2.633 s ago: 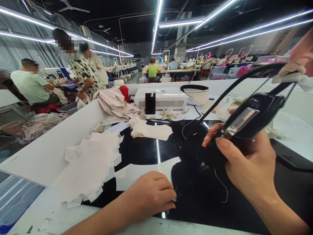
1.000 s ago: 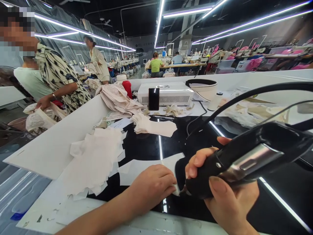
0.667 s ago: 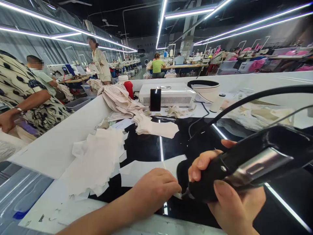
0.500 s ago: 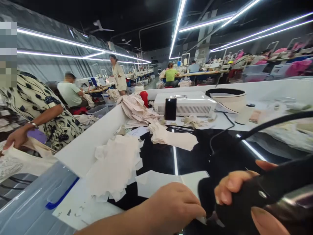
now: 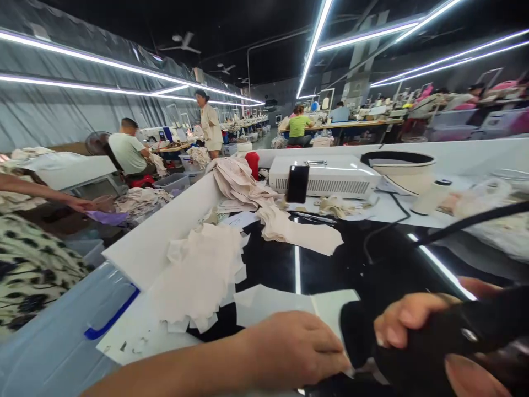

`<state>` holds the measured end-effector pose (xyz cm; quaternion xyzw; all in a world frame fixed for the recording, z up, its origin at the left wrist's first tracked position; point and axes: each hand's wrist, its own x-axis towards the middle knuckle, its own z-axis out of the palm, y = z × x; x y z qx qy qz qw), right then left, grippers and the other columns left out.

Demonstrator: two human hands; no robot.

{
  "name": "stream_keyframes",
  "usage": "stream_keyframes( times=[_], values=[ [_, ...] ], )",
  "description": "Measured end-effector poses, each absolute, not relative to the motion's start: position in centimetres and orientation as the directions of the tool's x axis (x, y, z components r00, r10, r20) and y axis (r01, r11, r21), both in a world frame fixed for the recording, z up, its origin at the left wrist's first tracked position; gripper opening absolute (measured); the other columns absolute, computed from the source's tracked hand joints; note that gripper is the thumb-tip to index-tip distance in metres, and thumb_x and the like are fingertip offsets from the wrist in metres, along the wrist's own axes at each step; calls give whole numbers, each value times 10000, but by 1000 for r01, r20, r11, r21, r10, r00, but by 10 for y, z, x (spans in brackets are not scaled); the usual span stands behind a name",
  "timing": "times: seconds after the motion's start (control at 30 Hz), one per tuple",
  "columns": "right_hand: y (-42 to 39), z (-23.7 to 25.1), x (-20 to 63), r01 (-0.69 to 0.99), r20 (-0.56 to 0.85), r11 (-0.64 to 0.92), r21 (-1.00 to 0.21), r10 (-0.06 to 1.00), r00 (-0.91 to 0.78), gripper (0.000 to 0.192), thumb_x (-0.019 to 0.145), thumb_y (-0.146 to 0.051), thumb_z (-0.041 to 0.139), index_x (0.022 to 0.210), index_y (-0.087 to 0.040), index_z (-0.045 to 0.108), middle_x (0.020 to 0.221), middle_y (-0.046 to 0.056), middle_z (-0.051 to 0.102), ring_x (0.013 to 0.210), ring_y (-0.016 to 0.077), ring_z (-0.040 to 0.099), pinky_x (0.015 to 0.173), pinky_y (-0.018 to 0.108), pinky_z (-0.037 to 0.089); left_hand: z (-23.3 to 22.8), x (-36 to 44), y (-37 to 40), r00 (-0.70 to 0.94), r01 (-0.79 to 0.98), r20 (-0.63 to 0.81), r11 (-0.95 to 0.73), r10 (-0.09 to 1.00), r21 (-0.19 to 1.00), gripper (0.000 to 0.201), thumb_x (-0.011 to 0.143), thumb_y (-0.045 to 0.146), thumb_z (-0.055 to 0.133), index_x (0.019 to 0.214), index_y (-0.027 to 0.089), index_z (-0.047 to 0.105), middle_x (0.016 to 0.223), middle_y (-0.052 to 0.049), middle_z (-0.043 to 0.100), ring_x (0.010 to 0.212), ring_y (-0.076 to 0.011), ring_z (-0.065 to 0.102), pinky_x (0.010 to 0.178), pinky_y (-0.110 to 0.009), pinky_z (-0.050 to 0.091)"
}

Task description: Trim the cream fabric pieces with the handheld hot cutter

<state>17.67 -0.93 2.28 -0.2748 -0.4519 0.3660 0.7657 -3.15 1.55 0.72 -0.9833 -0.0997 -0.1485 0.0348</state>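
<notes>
At four o'clock from the middle of the view, the right hand point(image 5: 407, 318) has its fingers clamped on a black, rounded, corded handheld tool point(image 5: 425, 353). The tool's rear runs off the right edge, and its metal side is dark and blurred. Its tip, just beside the left hand, is too smeared to make out.

Just before six o'clock, the left hand point(image 5: 300, 350) has its fingers bunched together at the right end of a flat, pale, white sheet point(image 5: 273, 309). The hand covers the sheet's near edge, so I cannot tell whether the fingers pinch it or only press it down.

Both hands work over a glossy black counter point(image 5: 314, 270) with white borders. Between seven and eight o'clock lies a spread stack of pale, jagged-edged fabric pieces point(image 5: 202, 270). Just above centre, towards one o'clock, an upright black phone point(image 5: 297, 184) stands before a white, vented metal box point(image 5: 330, 179).

At half past eight, a person in a cream-and-black patterned garment point(image 5: 33, 270) is cut off by the left edge. Beyond, under white strip lights point(image 5: 314, 47), people sit or stand among rows of sewing machines, small and indistinct towards the back.
</notes>
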Motion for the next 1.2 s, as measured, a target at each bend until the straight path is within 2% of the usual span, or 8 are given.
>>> stream_keyframes(
  times=[0.03, 0.13, 0.27, 0.53, 0.77, 1.07, 1.2],
  values=[
    [-16, 35, 172, -287, 482, 576, -766, 809, 336, 586, 885, -363, 922, 1413, -366, 669, 826, 25, 698, 598, 234, 634, 435, 381, 580, 6, -32, 15, 926, 201, 331, -979, 184, -19, 368, 1210, 111, 417, 1230, 75, 784, 1155, -77, 827, 1132, -168, 762, 1177, -266, 529],
    [-25, 57, 161, -226, 558, 634, -739, 765, 320, 500, 931, -392, 901, 1380, -353, 685, 818, -3, 700, 601, 213, 655, 447, 340, 578, 4, -35, 13, 882, 209, 425, -978, 201, 29, 271, 1182, 91, 484, 1223, 49, 749, 1113, -98, 798, 1109, -200, 754, 1141, -309, 568],
    [-24, 62, 159, -220, 579, 645, -732, 758, 299, 511, 935, -424, 913, 1383, -332, 683, 841, -22, 723, 596, 185, 672, 502, 335, 602, 5, -39, 10, 854, 223, 474, -974, 215, 42, 242, 1173, 72, 491, 1227, 63, 726, 1095, -97, 782, 1088, -193, 750, 1111, -310, 590],
    [-26, 62, 160, -216, 587, 652, -727, 753, 299, 510, 942, -416, 908, 1384, -309, 677, 850, -22, 734, 603, 189, 683, 509, 341, 600, 8, -37, 7, 848, 240, 477, -970, 231, 44, 197, 1155, 64, 523, 1194, 63, 716, 1043, -93, 756, 1022, -191, 751, 1067, -313, 612],
    [-27, 62, 160, -226, 575, 644, -731, 759, 305, 507, 937, -409, 913, 1369, -310, 668, 847, -17, 725, 596, 191, 684, 502, 333, 592, 8, -38, 7, 836, 250, 490, -966, 247, 60, 286, 1182, 48, 420, 1194, 101, 701, 1045, -73, 767, 1040, -174, 750, 1089, -304, 610],
    [-26, 61, 158, -231, 567, 640, -733, 762, 311, 506, 935, -405, 920, 1366, -316, 671, 849, -10, 717, 600, 192, 684, 503, 331, 598, 10, -40, 5, 842, 267, 471, -962, 265, 65, 200, 1156, 42, 508, 1218, 93, 691, 1051, -85, 774, 1040, -184, 753, 1043, -314, 636],
    [-26, 61, 158, -227, 565, 636, -737, 765, 308, 508, 939, -411, 911, 1370, -319, 659, 855, -9, 712, 600, 190, 681, 499, 329, 590, 9, -41, 5, 850, 269, 450, -960, 274, 75, 225, 1161, 35, 484, 1220, 105, 690, 1057, -80, 775, 1058, -179, 753, 1064, -308, 624]
  ],
)
